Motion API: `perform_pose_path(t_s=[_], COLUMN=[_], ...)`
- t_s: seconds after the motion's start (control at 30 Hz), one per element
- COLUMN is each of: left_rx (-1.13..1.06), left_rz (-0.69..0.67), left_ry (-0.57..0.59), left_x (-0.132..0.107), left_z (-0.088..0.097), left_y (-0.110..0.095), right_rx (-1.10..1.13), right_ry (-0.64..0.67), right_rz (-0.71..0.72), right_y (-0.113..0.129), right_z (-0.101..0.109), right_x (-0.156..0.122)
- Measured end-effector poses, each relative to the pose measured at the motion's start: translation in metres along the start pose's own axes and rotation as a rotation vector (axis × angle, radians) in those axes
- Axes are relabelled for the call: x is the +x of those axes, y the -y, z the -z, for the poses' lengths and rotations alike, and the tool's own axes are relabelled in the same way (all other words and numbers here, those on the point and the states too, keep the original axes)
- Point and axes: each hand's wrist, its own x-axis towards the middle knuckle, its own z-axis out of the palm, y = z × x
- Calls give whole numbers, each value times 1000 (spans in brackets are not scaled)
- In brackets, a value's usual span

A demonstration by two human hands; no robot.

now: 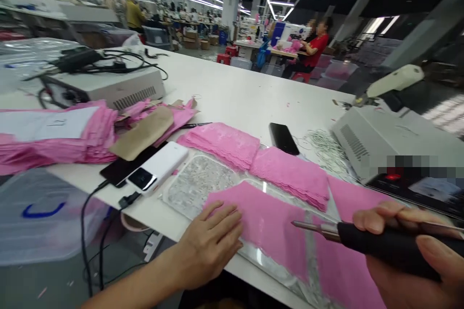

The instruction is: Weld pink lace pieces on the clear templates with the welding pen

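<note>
My left hand [213, 241] lies flat with fingers stretched over the left end of a pink fabric piece [271, 222]. That piece rests on a scuffed, clear-edged board [197, 183]. In my right hand [402, 251] is a black-handled tool with a pointed metal tip, like a soldering iron [377, 241]. Its tip hovers over or touches the fabric's right part; I cannot tell which. Another pink piece [340, 260] extends below the tool. Behind these sit two folded stacks of pink lace-edged fabric, a left stack [224, 142] and a right stack [290, 174].
Grey control boxes stand left [108, 84] and right [395, 135]. A white power bank [159, 169] with cables lies left, near a pink fabric bundle [54, 140]. A black phone [283, 138] and tangled threads [328, 152] lie behind the stacks. Co-workers sit farther off.
</note>
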Motion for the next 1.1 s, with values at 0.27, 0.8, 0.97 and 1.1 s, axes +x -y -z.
perform_pose_path(t_s=[0.27, 0.8, 0.97, 1.1], left_rx=[198, 127, 118, 116], left_rz=[223, 290, 294, 293], left_ry=[-33, -86, -87, -97], left_x=[-28, -38, -39, -39], left_z=[8, 11, 11, 11], left_y=[8, 10, 10, 11], right_rx=[19, -63, -63, -68], right_ry=[249, 413, 390, 382], right_rz=[37, 83, 62, 60], right_y=[-25, -52, -52, -53], right_z=[-77, -113, -113, -113], right_x=[-2, -12, -10, -9])
